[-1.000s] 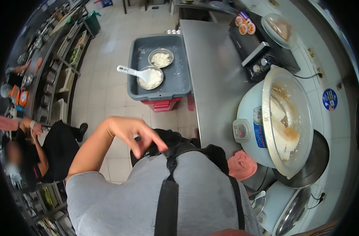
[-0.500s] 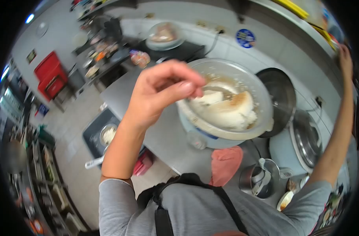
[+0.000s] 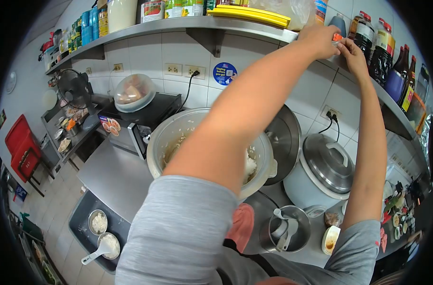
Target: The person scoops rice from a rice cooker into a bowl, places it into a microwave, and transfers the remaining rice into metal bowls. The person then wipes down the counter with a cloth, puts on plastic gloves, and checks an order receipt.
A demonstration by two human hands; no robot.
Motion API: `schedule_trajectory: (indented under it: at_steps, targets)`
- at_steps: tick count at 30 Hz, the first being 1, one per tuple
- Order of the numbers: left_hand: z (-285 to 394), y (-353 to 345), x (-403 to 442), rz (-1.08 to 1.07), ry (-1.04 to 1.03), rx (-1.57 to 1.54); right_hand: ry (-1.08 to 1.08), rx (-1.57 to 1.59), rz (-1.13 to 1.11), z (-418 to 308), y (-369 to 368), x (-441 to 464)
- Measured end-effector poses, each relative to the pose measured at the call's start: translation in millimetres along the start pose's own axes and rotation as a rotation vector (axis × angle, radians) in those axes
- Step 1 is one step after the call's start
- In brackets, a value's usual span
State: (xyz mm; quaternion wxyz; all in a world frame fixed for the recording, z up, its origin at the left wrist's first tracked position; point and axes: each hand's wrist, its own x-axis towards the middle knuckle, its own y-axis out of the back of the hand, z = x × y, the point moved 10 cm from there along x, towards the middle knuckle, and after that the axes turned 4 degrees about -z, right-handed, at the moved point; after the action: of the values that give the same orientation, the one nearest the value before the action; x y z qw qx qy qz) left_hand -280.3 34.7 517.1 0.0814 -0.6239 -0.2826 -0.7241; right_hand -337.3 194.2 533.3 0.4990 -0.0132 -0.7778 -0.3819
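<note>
My left hand (image 3: 317, 41) reaches across to the wall shelf at the upper right. Beside it is my right hand (image 3: 354, 58), its fingertips pressed together. Between them, at the shelf edge, shows a small orange-red item (image 3: 337, 37), too small to identify; both hands' fingers close on it. Dark sauce bottles (image 3: 382, 54) stand just right of the hands, and yellow trays (image 3: 249, 15) lie to their left. Below my left arm, which partly hides it, is a large open rice cooker (image 3: 159, 137) with rice inside.
A lidded cooker (image 3: 316, 183) stands below my right arm. Near my body are a steel pot (image 3: 299, 237) with ladles and a pink cloth (image 3: 241, 225). Lower left, a grey tub (image 3: 81, 219) holds two rice bowls. Black appliance (image 3: 166, 107) at the back; metal shelf (image 3: 150, 28) overhead.
The view has swung right and up to the shelf. My left hand has moved from above the counter up to the shelf beside my right hand, and both now close on the small item.
</note>
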Motion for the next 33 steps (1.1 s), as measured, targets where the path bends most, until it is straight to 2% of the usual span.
schedule_trajectory:
  at_steps: [1,2,4,6,9,10,12,14,15,16,17,18,19,20,21,22,24,26,28,29,30,32,33]
  targets:
    - [-7.8,-15.6,2.5,-0.132,0.075,-0.01,-0.018,-0.014,0.001,-0.5,2.9,-1.9]
    - [-9.3,-16.9,5.3,-0.135,0.069,-0.011,-0.035,-0.027,0.004,-0.9,5.2,-4.5]
    - [-31.5,-24.3,3.9,-0.225,0.201,0.151,-0.043,-0.058,0.22,3.1,28.5,-12.2]
    - [-37.8,-34.5,7.3,-0.242,0.194,0.167,-0.108,0.29,0.438,9.4,46.1,-26.4]
    - [-43.9,-48.3,15.6,-0.319,0.214,0.218,-0.108,0.508,0.481,31.1,65.7,-26.6]
    - [-45.4,-52.4,17.0,-0.377,0.24,0.254,-0.115,0.508,0.483,20.4,62.9,-27.3]
    - [-34.0,-31.1,9.8,-0.365,0.191,0.27,0.037,-0.025,0.436,-50.6,45.9,-23.8]
    - [-34.1,-36.4,9.1,-0.346,0.142,0.275,0.186,-0.155,0.336,-77.3,16.5,-11.9]
    - [-43.3,-37.2,15.8,-0.172,0.114,0.181,0.064,-0.129,0.253,-64.0,7.6,-2.0]
    - [-45.5,-32.6,19.8,0.003,0.085,0.085,0.057,-0.141,0.257,-70.9,6.6,-4.4]
    - [-14.6,-19.9,6.5,-0.281,0.008,0.207,-0.039,0.009,0.225,-71.8,-0.4,-5.5]
    - [-11.8,-9.7,4.1,-0.28,0.001,0.198,-0.132,0.16,0.191,-76.0,-9.9,-7.4]
    - [-16.4,-2.2,2.6,-0.264,0.073,0.025,-0.304,0.148,0.179,-82.2,-14.3,-15.0]
    - [-20.5,-0.7,2.1,-0.251,0.144,-0.144,-0.307,0.143,0.186,-82.2,-11.2,-18.3]
    - [-26.2,-1.6,7.1,-0.042,0.016,-0.102,-0.245,0.212,0.131,-87.4,-15.3,-18.6]
    - [-34.4,-9.8,14.8,-0.046,0.012,-0.108,-0.182,0.278,0.074,-92.9,-19.8,-19.1]
    - [-54.6,-22.5,23.5,-0.078,0.141,-0.138,-0.154,0.276,0.094,-93.2,-15.7,-23.5]
    - [-45.8,-12.3,17.8,-0.047,0.168,-0.175,-0.134,0.279,0.114,-75.4,-13.1,-29.8]
    - [-36.3,-9.9,13.5,-0.151,0.188,-0.159,-0.097,0.097,0.027,-45.5,-21.1,-33.6]
    - [-41.1,-10.8,18.8,-0.102,0.152,-0.207,-0.067,-0.128,0.108,-53.3,-15.5,-33.3]
    - [-49.3,-15.2,23.4,-0.103,0.154,-0.206,-0.068,-0.127,0.107,-56.6,-17.0,-30.4]
    - [-45.8,-15.5,27.6,-0.072,0.035,-0.758,-0.263,-0.123,0.045,-44.9,-23.9,-29.3]
    - [-46.6,-17.9,30.4,-0.079,0.033,-0.751,-0.191,-0.034,0.081,-49.7,-25.3,-24.3]
